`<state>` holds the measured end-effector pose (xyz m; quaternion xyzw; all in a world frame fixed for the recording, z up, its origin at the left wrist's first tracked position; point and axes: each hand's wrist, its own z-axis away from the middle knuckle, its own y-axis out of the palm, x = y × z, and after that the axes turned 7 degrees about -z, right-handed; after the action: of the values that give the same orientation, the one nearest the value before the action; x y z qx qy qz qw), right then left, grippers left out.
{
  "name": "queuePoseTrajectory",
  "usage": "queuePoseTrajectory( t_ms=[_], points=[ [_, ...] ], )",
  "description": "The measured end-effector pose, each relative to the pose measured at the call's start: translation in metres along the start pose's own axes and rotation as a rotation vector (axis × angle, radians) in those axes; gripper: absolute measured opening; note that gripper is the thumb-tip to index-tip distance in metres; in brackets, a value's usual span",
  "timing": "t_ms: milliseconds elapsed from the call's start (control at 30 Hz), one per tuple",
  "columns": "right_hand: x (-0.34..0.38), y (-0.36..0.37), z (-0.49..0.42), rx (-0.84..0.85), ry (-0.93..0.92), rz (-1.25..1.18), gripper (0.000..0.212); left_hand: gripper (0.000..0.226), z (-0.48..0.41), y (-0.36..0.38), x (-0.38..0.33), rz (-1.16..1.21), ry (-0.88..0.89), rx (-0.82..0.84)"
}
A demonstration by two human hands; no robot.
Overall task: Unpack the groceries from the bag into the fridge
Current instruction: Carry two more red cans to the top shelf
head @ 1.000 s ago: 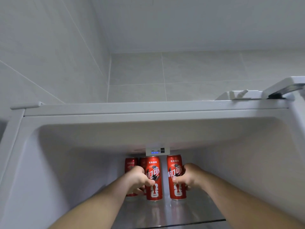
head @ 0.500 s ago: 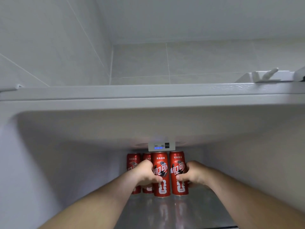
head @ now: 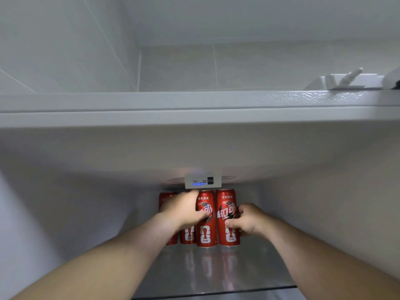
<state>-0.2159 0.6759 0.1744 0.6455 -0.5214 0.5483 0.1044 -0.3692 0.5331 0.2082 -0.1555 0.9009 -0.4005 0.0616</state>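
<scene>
Several tall red cans stand upright at the back of the fridge's top glass shelf (head: 216, 276). My left hand (head: 184, 210) grips the middle can (head: 206, 234), its fingers curled round the can's upper part. My right hand (head: 246, 219) grips the rightmost can (head: 228, 204) from its right side, thumb across the front. Two more red cans (head: 165, 197) stand further left, mostly hidden behind my left hand and wrist. No grocery bag is in view.
A small white control panel with blue lights (head: 202, 181) hangs from the fridge ceiling just above the cans. White fridge walls close in on both sides. The fridge's top edge (head: 194, 109) and a door hinge (head: 346, 80) sit above, with tiled wall behind.
Both hands have pushed their cans deeper into the shelf, tight against the other cans. My left hand has slid higher on its can. The camera has moved closer.
</scene>
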Motion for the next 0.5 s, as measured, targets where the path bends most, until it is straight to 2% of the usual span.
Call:
queuePoseTrajectory(
  t_ms=[333, 500],
  points=[
    [-0.003, 0.003, -0.002, -0.004, 0.001, 0.009, 0.045, 0.07, -0.009, 0.005, 0.003, 0.083, 0.026, 0.021],
    [-0.005, 0.008, -0.004, -0.041, 0.007, 0.02, 0.052, 0.075, -0.014, 0.008, 0.007, 0.093, 0.025, 0.025]
  ],
)
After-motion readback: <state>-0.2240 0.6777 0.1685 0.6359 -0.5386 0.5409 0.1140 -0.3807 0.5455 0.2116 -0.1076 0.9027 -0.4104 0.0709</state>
